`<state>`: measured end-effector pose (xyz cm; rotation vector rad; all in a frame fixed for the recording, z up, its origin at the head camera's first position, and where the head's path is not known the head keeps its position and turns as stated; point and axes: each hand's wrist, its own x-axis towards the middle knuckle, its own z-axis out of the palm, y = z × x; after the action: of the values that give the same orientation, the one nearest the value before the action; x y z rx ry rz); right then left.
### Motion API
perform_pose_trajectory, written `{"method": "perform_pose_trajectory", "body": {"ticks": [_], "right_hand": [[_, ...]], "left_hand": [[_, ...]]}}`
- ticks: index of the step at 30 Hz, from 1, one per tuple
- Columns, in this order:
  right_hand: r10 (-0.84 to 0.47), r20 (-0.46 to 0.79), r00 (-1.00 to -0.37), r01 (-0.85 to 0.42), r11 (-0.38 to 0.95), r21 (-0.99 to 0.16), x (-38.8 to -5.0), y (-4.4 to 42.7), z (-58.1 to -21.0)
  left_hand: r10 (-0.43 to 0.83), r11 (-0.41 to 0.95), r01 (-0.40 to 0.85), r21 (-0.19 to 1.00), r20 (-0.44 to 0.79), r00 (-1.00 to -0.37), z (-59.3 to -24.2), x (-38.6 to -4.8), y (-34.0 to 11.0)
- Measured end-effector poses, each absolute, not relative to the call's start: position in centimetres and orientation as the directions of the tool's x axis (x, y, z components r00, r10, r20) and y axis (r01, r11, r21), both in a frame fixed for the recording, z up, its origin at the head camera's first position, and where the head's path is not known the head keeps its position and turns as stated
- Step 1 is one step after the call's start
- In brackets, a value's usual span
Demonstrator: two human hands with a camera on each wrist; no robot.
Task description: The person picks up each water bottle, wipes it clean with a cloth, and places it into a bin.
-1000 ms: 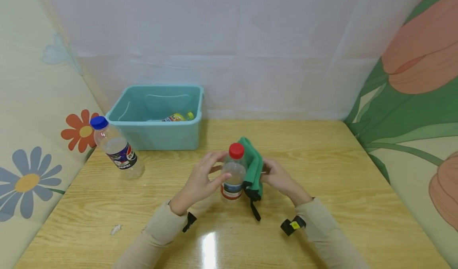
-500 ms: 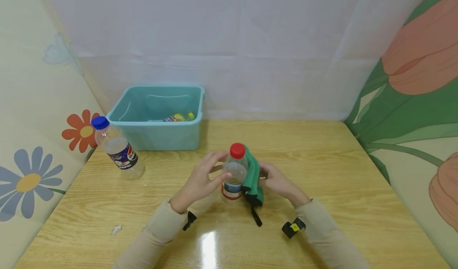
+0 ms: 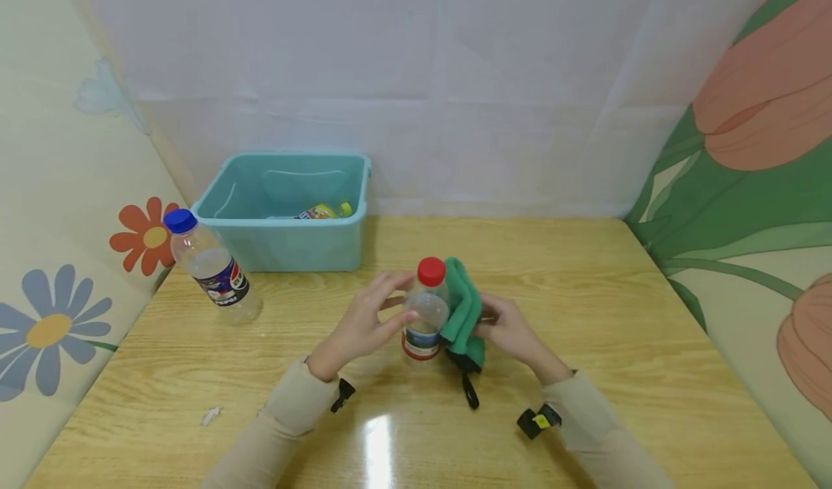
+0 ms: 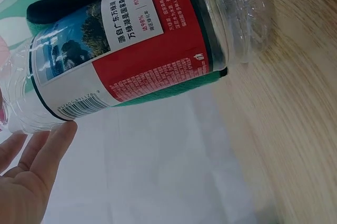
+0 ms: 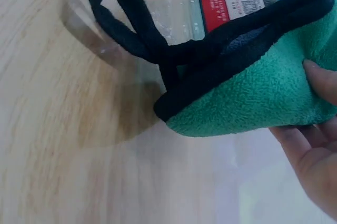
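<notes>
I hold the red-capped bottle (image 3: 425, 317) with my left hand (image 3: 364, 317), my thumb across its near side and my fingers behind it, up around the shoulder. It stands upright on the bench (image 3: 585, 287), in front of me near the middle, see-through except for a label (image 4: 126, 34) of red, white and blue that carries a barcode and a picture of trees. My right hand (image 3: 510, 326) pinches the green cloth (image 3: 464, 308), thumb on one side and fingers on the other, and the folded cloth lies against the right side of the bottle. Black trim runs along the edge of the cloth, and from one corner a black loop (image 5: 138, 14) hangs out toward me. Beyond my left hand, at the back of the bench, sits a light blue bin (image 3: 295, 248), with a yellow-capped bottle (image 3: 320, 211) lying inside it. A blue-capped bottle (image 3: 222, 279) with a dark Pepsi label stands just in front of the bin's left end; I cannot tell whether the two touch. White sheeting (image 3: 416, 92) hangs behind the bench, and painted flowers (image 3: 48, 330) show on both sides.
</notes>
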<state>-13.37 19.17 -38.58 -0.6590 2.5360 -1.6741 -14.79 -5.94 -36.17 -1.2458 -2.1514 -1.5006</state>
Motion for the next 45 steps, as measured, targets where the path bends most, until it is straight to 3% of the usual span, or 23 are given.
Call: {"method": "perform_pose_trajectory", "body": {"ticks": [22,45], "right_hand": [[-0.279,0.39,-0.878,-0.462,0.273,-0.844,-12.0,21.0,-37.4],[-0.222,0.418,-0.881,-0.47,0.316,-0.824,-11.6,21.3,-36.8]], "left_hand": [[0.577,0.008,0.649,0.761,0.526,-0.624,-36.1,-16.6,-6.6],[0.619,-0.029,0.656,0.755,0.528,-0.581,-36.2,-16.8,-7.1]]}}
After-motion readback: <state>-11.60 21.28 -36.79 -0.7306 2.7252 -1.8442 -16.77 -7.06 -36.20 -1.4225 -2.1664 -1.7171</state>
